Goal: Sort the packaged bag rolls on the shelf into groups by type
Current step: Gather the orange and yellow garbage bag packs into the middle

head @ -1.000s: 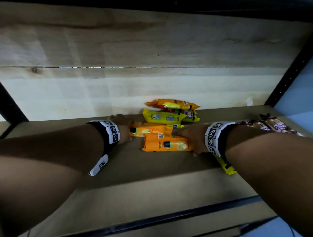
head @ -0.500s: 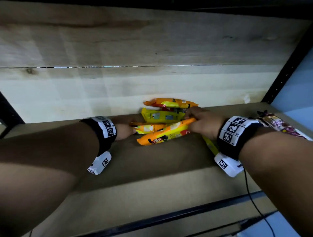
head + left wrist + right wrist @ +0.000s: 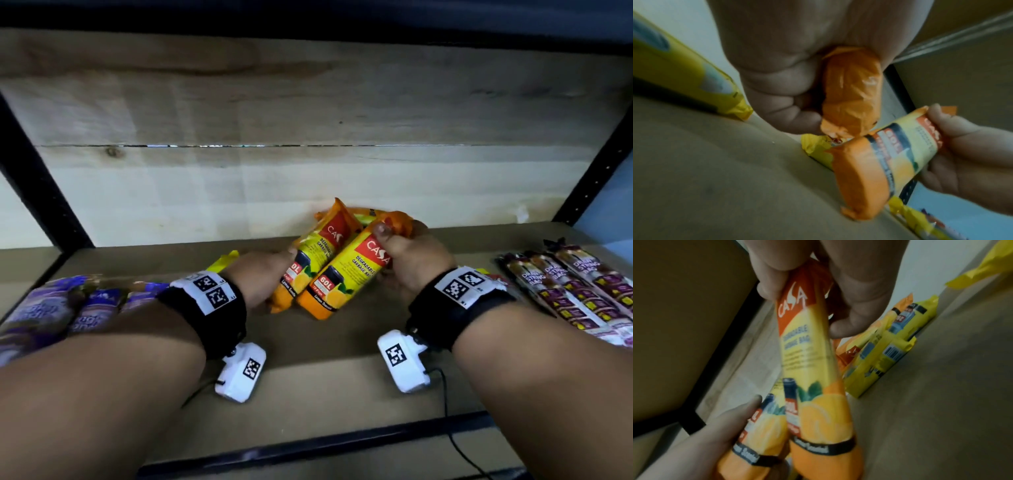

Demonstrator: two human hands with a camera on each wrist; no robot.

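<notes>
Two hands work at the middle of a brown shelf backed by pale wooden boards, each holding an orange-and-yellow pack of garbage bags. The left hand has its fingers curled tight round the near end of the left orange pack, which slants up toward the far wall. The right hand grips the far, upper end of the right orange pack, thumb on top and fingers wrapped beneath; that pack's near end points down toward the shelf front. The two packs lie side by side and touching, both printed with a red brand panel, a 60L mark and lemons. Behind them, against the far wall, more orange and yellow packs sit in a loose pile. A lone yellow pack shows just left of the left hand. A group of purple-wrapped packs lies at the near left of the shelf, partly hidden by the left forearm. A row of brown-and-purple drawstring-bag packs lies side by side at the right. Both wrists wear black bands with white marker tags, and a cable trails off the shelf's near edge
</notes>
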